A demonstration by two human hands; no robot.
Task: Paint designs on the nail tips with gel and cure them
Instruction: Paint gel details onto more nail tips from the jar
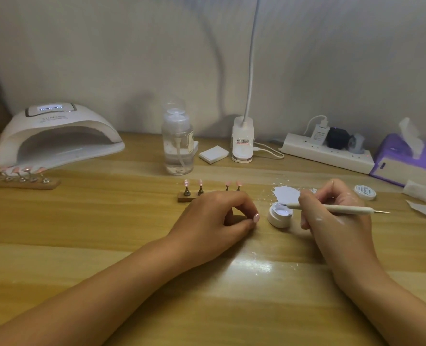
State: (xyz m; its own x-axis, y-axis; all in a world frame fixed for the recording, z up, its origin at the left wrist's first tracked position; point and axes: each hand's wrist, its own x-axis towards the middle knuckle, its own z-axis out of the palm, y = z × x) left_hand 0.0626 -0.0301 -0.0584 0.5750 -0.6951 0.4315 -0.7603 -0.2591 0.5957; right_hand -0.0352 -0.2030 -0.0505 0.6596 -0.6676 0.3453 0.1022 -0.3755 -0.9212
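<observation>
Currently, through the head camera, I count two hands over the pale wooden counter (107, 221). The left hand (216, 218) rests on the counter with its fingers curled, and it pinches what looks like a single pink nail tip (256, 216) between thumb and forefinger. The right hand (336, 213) grips one slim cream-coloured brush pen (331, 208), which lies nearly level, its fine end dipped into one small round white gel jar (279, 214) standing open between the two hands. One round white jar lid (365, 192) lies apart from it, to the right beyond the right hand, and one torn white paper scrap (286, 192) lies just behind the jar. I see two wooden nail stands. The near wooden stand (187, 197), partly hidden behind the left hand, shows four upright pink tips (200, 183) on metal pegs. The far wooden stand (23, 182) at the left edge carries five pink tips (14, 169), just in front of one white domed curing lamp (57, 136) with its display lit. Along the back I count one clear pump bottle (178, 143), one stack of white square pads (214, 154), one white desk-light base (242, 143) with a bendy neck, one white power strip (326, 152) and one purple tissue box (406, 158).
</observation>
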